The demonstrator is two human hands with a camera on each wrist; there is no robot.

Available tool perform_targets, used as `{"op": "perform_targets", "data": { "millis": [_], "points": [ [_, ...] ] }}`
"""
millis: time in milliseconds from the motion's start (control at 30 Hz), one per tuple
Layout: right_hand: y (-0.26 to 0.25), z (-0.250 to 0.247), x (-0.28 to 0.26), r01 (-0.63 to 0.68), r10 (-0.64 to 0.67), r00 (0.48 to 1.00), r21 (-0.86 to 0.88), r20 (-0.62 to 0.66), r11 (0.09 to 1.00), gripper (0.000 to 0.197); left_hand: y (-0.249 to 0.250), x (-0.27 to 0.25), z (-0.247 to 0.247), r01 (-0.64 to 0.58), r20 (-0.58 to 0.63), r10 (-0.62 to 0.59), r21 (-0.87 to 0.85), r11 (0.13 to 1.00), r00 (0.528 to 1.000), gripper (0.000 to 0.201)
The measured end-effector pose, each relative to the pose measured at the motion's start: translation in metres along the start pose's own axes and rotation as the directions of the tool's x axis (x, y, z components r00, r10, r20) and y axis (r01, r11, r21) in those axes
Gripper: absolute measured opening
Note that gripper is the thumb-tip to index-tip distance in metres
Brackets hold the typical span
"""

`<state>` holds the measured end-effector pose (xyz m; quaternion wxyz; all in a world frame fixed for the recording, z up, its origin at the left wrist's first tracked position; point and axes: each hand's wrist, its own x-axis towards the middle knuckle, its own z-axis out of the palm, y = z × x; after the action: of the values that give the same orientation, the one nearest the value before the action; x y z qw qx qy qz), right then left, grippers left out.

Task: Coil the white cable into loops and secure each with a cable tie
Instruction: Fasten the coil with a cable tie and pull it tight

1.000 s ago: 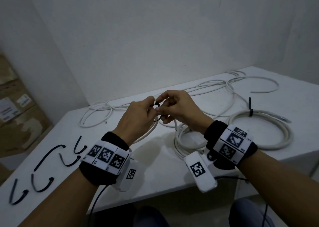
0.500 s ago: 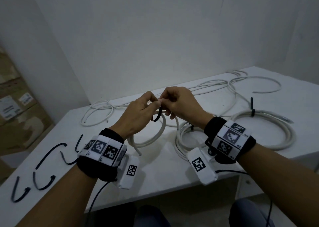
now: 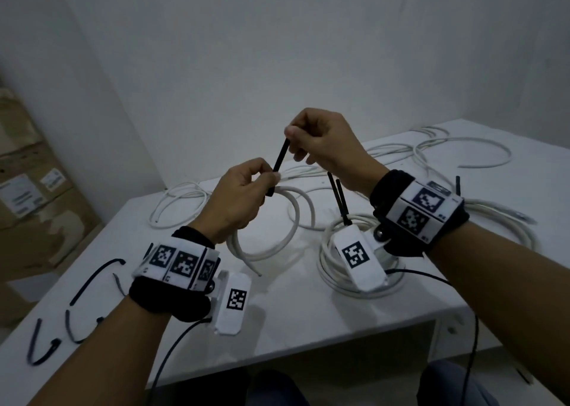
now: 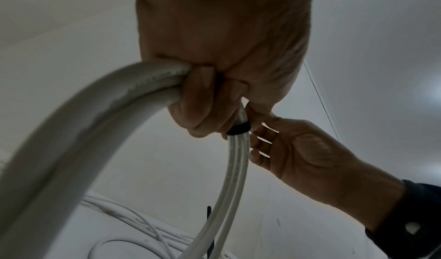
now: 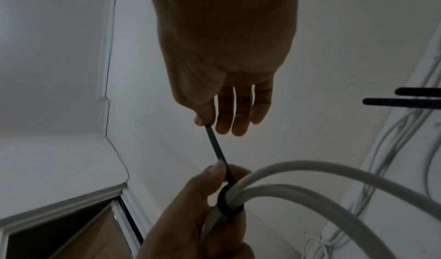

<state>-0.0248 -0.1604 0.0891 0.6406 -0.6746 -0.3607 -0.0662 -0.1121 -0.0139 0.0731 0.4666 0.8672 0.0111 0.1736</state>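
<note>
Vs half a sec ago the right hand [image 3: 324, 141] has risen up and away from the left hand [image 3: 237, 195], and the black cable tie [image 3: 279, 160] tail now shows as a straight strip between them, where before only a small slack ring showed by the fingers. Judgement: tie is threaded and being cinched, so this white cable [image 3: 277, 220] loop is nearly secured. Right hand pinches the tail tip w/ thumb and forefinger, other fingers loose. Left hand grips the loop's top, fingers curled round the strands, held above the tabletop [image 3: 293, 297], lower part of the loop trailing toward it. Head view gives layout: two tied coils [image 3: 339, 270] at right, spare ties [image 3: 92, 279] at left, uncoiled cable toward the back. Wrist views give what head view hides: right wrist shows the tie band [image 5: 225, 204] wrapping the two strands below the left thumb; left wrist shows the band [image 4: 238, 129] snug on the strands just under the fingers. Lock head not visible in any view.
</note>
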Motion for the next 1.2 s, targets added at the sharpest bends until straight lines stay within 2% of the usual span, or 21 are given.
{"op": "perform_targets", "data": {
  "millis": [133, 267, 367, 533, 667, 800, 900, 1100, 1200],
  "points": [
    [0.001, 0.010, -0.001, -0.087, 0.085, 0.996, 0.075, 0.029, 0.993, 0.016, -0.004, -0.005, 0.001, -0.005, -0.004, 0.005, 0.014, 1.000, 1.000, 0.023],
    [0.002, 0.019, 0.008, -0.156, 0.161, 0.987, 0.149, -0.018, 0.976, 0.022, -0.004, -0.014, 0.005, 0.062, 0.040, -0.057, -0.136, 0.989, 0.998, 0.024],
    [0.000, 0.024, 0.015, -0.214, 0.218, 0.976, 0.170, -0.002, 0.962, 0.025, -0.004, -0.019, 0.004, 0.103, 0.060, -0.095, -0.165, 0.981, 0.994, 0.024],
    [0.001, 0.030, 0.015, -0.203, 0.212, 0.977, 0.194, -0.021, 0.960, 0.023, 0.001, -0.017, -0.007, 0.155, 0.055, -0.149, -0.157, 0.975, 0.987, 0.030],
    [0.010, 0.013, -0.004, -0.143, 0.143, 0.990, 0.072, -0.001, 0.987, 0.011, -0.009, -0.023, -0.017, 0.285, 0.034, -0.286, -0.255, 0.924, 0.958, 0.035],
    [0.026, 0.001, -0.032, -0.140, 0.173, 0.965, -0.167, 0.197, 0.976, 0.013, -0.014, -0.022, -0.034, 0.279, -0.046, -0.320, -0.382, 0.881, 0.946, 0.037],
    [0.027, 0.009, -0.047, -0.068, 0.153, 0.944, -0.279, 0.293, 0.958, 0.014, -0.009, -0.018, -0.039, 0.266, -0.079, -0.327, -0.419, 0.868, 0.942, 0.037],
    [0.011, 0.018, -0.052, -0.034, 0.114, 0.954, -0.278, 0.276, 0.960, 0.013, -0.005, -0.016, -0.034, 0.256, -0.153, -0.344, -0.416, 0.873, 0.926, 0.033],
    [0.011, 0.029, -0.055, 0.008, 0.062, 0.977, -0.323, 0.205, 0.946, 0.014, -0.005, -0.015, -0.032, 0.269, -0.156, -0.375, -0.458, 0.847, 0.914, 0.023]
  ]
}}
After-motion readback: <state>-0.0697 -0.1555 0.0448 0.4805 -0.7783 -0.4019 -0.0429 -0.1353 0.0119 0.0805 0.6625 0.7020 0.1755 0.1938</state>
